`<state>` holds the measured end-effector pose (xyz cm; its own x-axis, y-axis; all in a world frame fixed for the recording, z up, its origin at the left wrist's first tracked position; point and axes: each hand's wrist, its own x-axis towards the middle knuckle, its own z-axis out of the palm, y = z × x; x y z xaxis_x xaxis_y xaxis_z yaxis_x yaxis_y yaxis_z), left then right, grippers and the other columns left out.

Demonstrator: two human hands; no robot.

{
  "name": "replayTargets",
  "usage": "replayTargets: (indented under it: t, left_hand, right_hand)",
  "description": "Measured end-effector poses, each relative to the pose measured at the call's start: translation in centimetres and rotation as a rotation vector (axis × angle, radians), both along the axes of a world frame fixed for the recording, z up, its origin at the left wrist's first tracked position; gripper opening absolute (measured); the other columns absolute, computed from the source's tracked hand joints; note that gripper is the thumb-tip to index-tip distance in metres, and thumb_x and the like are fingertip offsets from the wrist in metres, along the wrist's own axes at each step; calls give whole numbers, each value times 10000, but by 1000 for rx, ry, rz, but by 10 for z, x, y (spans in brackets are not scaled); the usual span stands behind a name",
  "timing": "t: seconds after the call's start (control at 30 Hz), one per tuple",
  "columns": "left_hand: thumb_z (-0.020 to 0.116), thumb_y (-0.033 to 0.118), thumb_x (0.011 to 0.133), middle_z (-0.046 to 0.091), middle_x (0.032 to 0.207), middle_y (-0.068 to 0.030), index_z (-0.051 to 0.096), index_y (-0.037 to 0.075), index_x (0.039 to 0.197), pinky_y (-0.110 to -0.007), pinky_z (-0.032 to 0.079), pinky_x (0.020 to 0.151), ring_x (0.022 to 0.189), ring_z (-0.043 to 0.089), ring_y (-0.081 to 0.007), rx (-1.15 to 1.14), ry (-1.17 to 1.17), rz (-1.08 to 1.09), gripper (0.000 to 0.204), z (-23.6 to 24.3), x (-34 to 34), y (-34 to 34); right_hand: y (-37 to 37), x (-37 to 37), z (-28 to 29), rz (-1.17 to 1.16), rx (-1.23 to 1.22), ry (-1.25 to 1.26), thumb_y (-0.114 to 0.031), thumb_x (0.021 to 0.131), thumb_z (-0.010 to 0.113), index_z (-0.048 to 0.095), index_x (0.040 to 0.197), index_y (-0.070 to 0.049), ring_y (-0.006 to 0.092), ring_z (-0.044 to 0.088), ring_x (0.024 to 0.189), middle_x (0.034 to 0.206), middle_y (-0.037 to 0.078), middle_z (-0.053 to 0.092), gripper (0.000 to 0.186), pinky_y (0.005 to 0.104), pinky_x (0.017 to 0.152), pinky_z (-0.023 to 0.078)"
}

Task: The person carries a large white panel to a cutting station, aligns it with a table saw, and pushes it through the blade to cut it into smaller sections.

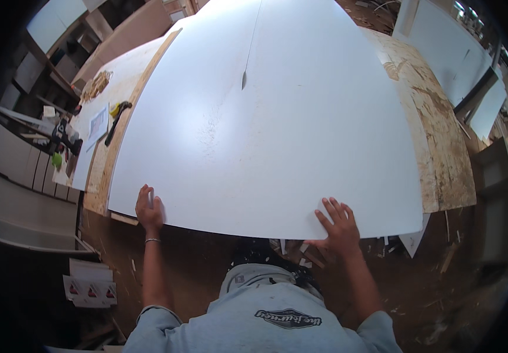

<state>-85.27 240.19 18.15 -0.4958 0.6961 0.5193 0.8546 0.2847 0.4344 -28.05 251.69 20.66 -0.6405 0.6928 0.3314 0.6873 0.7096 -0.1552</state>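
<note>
A large white board (277,129) lies flat on a chipboard worktable (442,153) and fills most of the view. My left hand (149,210) grips its near edge at the left, fingers curled over the top. At the right of that near edge my right hand (338,226) rests on the board with fingers spread flat. A thin dark line (245,70) runs down the board's middle from the far end.
A hammer (117,120), a paper sheet (97,125) and a power tool (65,136) lie on the table's left side. More white panels (448,47) lean at the back right. Wood scraps (442,259) litter the brown floor; small cards (89,290) lie at lower left.
</note>
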Motion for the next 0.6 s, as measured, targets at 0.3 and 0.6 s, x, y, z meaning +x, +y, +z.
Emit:
replayTargets:
  t: [0.3,0.6]
  left_hand:
    - [621,279,971,560,1465,-130,629,84,1273,-462,343,1154,1389,484,-317,-142,51,29,360,-6,-23,102]
    - [573,338,1003,539,1491,-103,609,110,1328,-473,310,1171,1421,448,-294,-176,70,45,399,-4,-40,190]
  right_hand:
    - [99,-15,3,-13,0,-12,-789,732,679,628,1285,-111,325,439,1413,1500,151,485,876,530,1153,330]
    - [174,-36,15,-39,-39,-46,-742,775,683,583,1377,-138,293,356,1474,1549,132,431,859,492,1207,281]
